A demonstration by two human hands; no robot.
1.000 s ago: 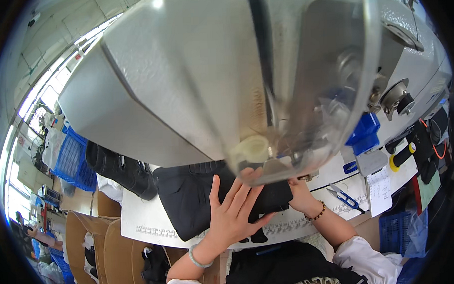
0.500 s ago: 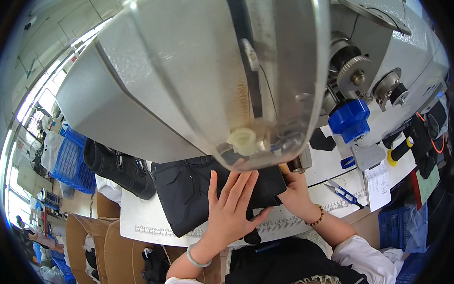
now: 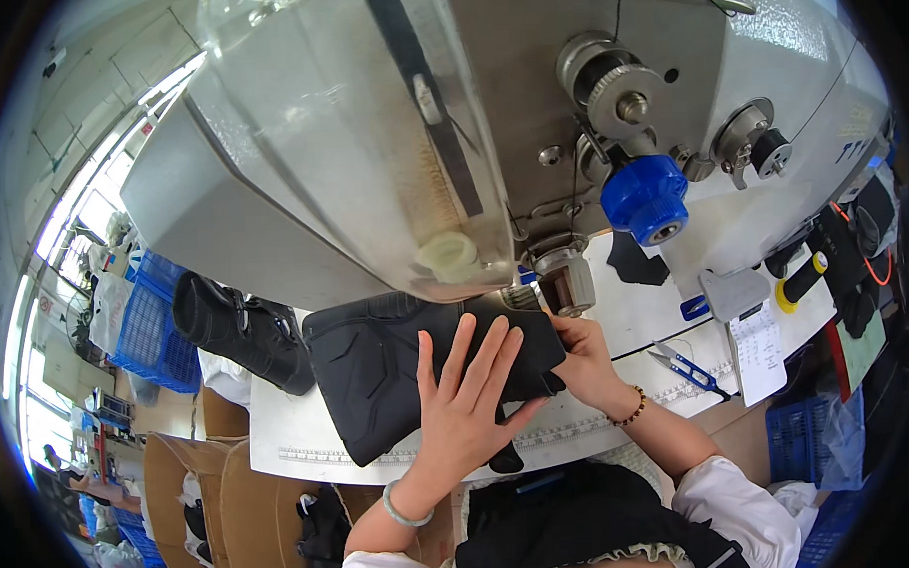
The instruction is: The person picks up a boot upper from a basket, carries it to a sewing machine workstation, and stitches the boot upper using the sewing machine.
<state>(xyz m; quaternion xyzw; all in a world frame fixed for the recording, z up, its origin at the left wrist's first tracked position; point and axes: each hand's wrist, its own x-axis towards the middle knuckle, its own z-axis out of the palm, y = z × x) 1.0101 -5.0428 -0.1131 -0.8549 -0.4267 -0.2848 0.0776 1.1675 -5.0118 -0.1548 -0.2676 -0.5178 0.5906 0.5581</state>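
Observation:
A black boot upper (image 3: 362, 372) with moulded ridges lies flat on the white table, its far edge under the head of a grey sewing machine (image 3: 242, 211). My left hand (image 3: 466, 404) rests on top of it, palm down with fingers spread. At the piece's right end, my right hand (image 3: 583, 363) pinches the edge; some of its fingertips are hidden beneath the material. The needle area is mostly concealed behind the clear guard (image 3: 370, 167) and the machine head. Just right of it sits a metal roller part (image 3: 567, 285), close to my right fingers.
A finished-looking black boot (image 3: 241, 337) stands at the left. Blue thread snips (image 3: 690, 370), a notepad (image 3: 757, 354) and a yellow-ended thread spool (image 3: 803, 282) lie on the right. Cardboard boxes (image 3: 252, 511) are below left; a blue basket (image 3: 795, 437) is below right.
The view has shifted, so the machine's guard and tension knobs appear further left. Both hands keep their places on the boot upper, which looks little moved.

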